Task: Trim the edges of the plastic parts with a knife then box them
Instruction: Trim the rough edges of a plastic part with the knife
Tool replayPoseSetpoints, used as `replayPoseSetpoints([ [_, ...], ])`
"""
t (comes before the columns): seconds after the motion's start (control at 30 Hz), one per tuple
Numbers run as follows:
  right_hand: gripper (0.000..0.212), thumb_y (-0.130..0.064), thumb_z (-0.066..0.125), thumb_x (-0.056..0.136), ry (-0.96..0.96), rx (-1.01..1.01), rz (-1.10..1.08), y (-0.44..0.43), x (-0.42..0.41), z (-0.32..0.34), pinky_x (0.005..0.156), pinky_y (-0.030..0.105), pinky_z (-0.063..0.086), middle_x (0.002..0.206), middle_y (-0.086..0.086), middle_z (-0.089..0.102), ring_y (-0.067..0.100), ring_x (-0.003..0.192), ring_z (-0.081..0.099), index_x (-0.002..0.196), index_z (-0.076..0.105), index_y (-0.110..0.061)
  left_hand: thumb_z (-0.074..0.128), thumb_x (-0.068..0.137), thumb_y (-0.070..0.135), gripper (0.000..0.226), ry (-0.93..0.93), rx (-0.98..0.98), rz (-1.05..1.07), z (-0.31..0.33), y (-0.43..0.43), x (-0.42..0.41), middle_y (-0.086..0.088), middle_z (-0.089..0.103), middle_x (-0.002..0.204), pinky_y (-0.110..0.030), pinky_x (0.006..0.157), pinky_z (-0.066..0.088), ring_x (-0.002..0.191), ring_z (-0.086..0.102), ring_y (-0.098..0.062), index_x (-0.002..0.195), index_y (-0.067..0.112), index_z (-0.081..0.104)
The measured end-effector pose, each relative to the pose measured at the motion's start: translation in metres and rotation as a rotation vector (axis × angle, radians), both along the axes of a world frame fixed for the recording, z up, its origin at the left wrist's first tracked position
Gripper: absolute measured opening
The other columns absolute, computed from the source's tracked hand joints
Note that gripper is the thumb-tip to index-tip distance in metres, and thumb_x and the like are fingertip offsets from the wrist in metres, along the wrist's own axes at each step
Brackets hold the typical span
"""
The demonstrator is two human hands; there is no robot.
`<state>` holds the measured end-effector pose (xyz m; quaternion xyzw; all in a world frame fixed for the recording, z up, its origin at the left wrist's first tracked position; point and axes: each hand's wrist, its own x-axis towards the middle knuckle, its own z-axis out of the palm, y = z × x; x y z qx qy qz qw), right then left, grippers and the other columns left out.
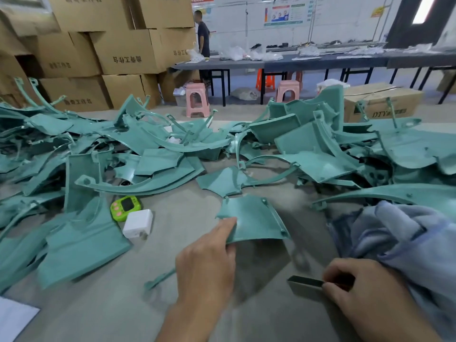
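My left hand (209,257) pinches the near left edge of a curved teal plastic part (254,219) and holds it just above the grey table (172,230). My right hand (355,287) grips a knife (306,285) by the handle; its flat grey blade points left, low over the table. The blade is apart from the part, below and to the right of it. Heaps of similar teal parts lie on the left (81,174) and on the right (333,149).
A green gadget (125,207) and a white charger (138,223) lie left of the held part. A blue-grey cloth (394,233) is bunched at the right. Stacked cardboard boxes (118,50), pink stools (197,99), a long table and a standing person (202,33) are behind.
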<state>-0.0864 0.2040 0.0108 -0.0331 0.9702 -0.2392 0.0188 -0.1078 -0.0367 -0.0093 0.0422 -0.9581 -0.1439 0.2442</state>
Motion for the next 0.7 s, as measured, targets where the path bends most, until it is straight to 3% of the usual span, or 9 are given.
replayPoseSetpoints([
  [0.17, 0.018, -0.026, 0.08, 0.075, -0.011, 0.008, -0.044, 0.013, 0.0, -0.005, 0.058, 0.01, 0.039, 0.066, -0.018, 0.065, -0.004, 0.068, 0.057, 0.065, 0.067, -0.033, 0.096, 0.052, 0.027, 0.052, -0.046, -0.069, 0.089, 0.001, 0.0, -0.002, 0.005, 0.064, 0.051, -0.019, 0.046, 0.032, 0.04, 0.059, -0.021, 0.099, 0.04, 0.08],
  [0.33, 0.018, -0.022, 0.079, 0.08, 0.023, -0.2, -0.08, 0.015, 0.001, -0.006, 0.052, 0.017, 0.042, 0.061, -0.017, 0.068, 0.0, 0.06, 0.06, 0.069, 0.071, -0.033, 0.073, 0.074, 0.045, 0.037, -0.008, -0.038, 0.146, -0.002, -0.004, 0.002, 0.006, 0.068, 0.058, -0.023, 0.049, 0.021, 0.049, 0.06, -0.024, 0.11, 0.051, 0.072],
  [0.43, 0.02, -0.018, 0.079, 0.081, 0.165, -0.458, -0.157, 0.002, 0.002, -0.005, 0.048, 0.018, 0.039, 0.056, -0.01, 0.066, 0.002, 0.052, 0.055, 0.071, 0.071, -0.034, 0.051, 0.074, 0.053, 0.05, -0.016, 0.07, 0.085, -0.004, -0.014, 0.007, 0.008, 0.073, 0.072, -0.027, 0.052, 0.032, 0.062, 0.062, -0.023, 0.123, 0.061, 0.06],
  [0.53, 0.017, -0.024, 0.076, 0.085, 0.219, -0.532, -0.174, -0.019, 0.003, -0.011, 0.051, 0.028, 0.042, 0.053, -0.007, 0.063, 0.006, 0.048, 0.051, 0.073, 0.069, -0.035, 0.043, 0.069, 0.064, 0.057, -0.051, 0.251, 0.005, -0.006, -0.018, 0.01, 0.017, 0.075, 0.084, -0.026, 0.057, 0.038, 0.066, 0.055, -0.013, 0.126, 0.073, 0.04],
  [0.6, 0.017, -0.024, 0.072, 0.089, 0.205, -0.564, -0.162, -0.032, 0.005, -0.018, 0.051, 0.03, 0.045, 0.055, -0.007, 0.065, 0.01, 0.046, 0.055, 0.075, 0.067, -0.033, 0.046, 0.071, 0.067, 0.05, -0.049, 0.273, 0.019, -0.008, -0.015, 0.009, 0.014, 0.076, 0.09, -0.029, 0.061, 0.04, 0.069, 0.056, -0.015, 0.121, 0.071, 0.051],
  [0.7, 0.023, -0.02, 0.063, 0.098, 0.195, -0.743, -0.121, -0.051, 0.01, -0.021, 0.045, 0.021, 0.044, 0.061, -0.004, 0.069, 0.015, 0.043, 0.061, 0.079, 0.063, -0.032, 0.054, 0.081, 0.059, 0.04, -0.028, 0.238, 0.062, -0.012, -0.007, 0.008, 0.005, 0.078, 0.091, -0.031, 0.064, 0.038, 0.078, 0.064, -0.025, 0.12, 0.06, 0.065],
])
